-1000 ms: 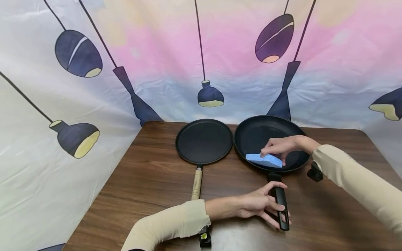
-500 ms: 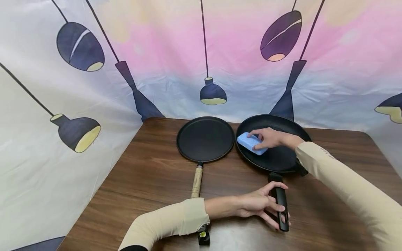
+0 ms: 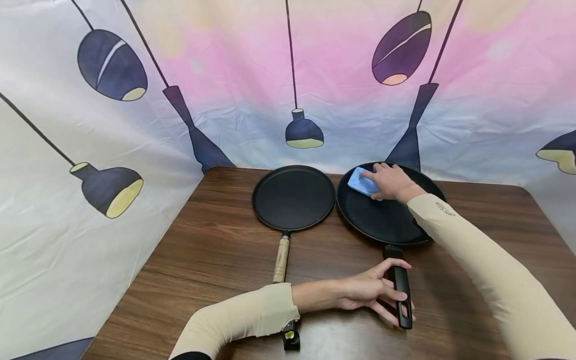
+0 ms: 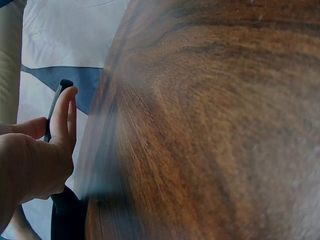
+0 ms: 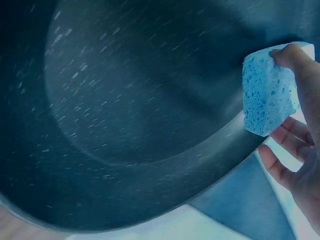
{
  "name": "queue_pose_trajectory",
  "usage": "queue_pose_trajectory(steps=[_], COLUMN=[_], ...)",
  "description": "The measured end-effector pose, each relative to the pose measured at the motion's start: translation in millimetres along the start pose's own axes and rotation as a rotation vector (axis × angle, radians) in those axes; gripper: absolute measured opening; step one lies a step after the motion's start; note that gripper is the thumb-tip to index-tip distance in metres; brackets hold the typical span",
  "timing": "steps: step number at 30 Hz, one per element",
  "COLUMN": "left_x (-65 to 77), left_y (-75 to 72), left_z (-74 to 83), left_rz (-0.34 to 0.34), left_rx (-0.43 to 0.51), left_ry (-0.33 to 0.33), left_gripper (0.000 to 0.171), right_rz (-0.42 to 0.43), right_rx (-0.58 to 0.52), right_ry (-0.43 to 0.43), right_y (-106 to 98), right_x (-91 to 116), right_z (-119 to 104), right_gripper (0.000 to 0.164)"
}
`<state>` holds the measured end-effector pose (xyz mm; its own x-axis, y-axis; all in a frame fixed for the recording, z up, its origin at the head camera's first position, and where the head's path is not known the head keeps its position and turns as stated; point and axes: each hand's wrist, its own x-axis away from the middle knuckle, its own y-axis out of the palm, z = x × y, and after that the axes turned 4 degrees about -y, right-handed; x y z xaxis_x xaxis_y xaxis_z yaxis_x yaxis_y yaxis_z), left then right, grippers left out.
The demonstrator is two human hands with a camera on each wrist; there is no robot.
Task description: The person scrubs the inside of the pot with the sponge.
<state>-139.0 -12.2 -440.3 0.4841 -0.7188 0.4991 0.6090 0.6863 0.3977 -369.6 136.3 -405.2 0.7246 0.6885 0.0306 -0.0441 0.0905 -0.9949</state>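
Observation:
A black frying pan [image 3: 382, 222] lies at the right of the head view, its black handle [image 3: 402, 281] pointing toward me. My left hand [image 3: 366, 292] grips that handle between thumb and fingers; the left wrist view shows the fingers [image 4: 61, 120] on both sides of it. Inside the pan, at its far left wall, my right hand [image 3: 393, 181] pinches a blue sponge [image 3: 361, 183]. Up close in the right wrist view, the thumb [image 5: 292, 56] lies on the porous sponge and the other fingers extend past the pan's rim. Small light specks dot the pan's dark inner surface.
Just left of the frying pan lies a flat black griddle pan [image 3: 293, 197] with a light wooden handle [image 3: 281, 260], partly behind my left sleeve. Both pans rest on a brown wooden table [image 3: 216, 240]. A lamp-patterned cloth [image 3: 252, 75] hangs behind its far edge.
My right hand has carried the sponge from the pan's near side to its left side, then on to the far wall. The left hand keeps its hold on the handle.

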Motion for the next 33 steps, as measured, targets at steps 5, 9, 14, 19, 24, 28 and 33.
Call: queue_pose_trajectory(steps=[5,9,14,19,24,28,33], left_x=[-1.3,-0.2,2.0,2.9,6.6,7.0,5.4], left_y=[2.1,1.5,-0.4,-2.6,-6.5,-6.7,-2.9], left_z=[-0.2,-0.4,-1.0,-0.4,0.1,0.7,-1.1], left_rz=[-0.016,-0.018,-0.027,-0.05,-0.023,-0.014,-0.002], left_rx=[-0.016,-0.022,-0.016,-0.009,0.013,0.03,0.06], left_ry=[-0.008,-0.009,-0.013,0.01,0.011,0.013,0.007], left_gripper=[0.052,0.053,0.054,0.056,0.056,0.054,0.054], right_rz=[-0.041,-0.132,-0.204,-0.214,-0.255,-0.265,-0.244], right_rx=[-0.066,-0.227,-0.352,-0.352,-0.323,-0.273,-0.197], right_ry=[0.156,0.202,0.116,-0.013,-0.136,-0.176,-0.219], right_y=[4,1,-5,-9,-12,-13,-13], right_x=[13,23,38,55,69,74,65], right_z=[17,22,16,-3,-26,-32,-25], right_gripper=[0.066,0.062,0.061,0.061,0.057,0.058,0.06])
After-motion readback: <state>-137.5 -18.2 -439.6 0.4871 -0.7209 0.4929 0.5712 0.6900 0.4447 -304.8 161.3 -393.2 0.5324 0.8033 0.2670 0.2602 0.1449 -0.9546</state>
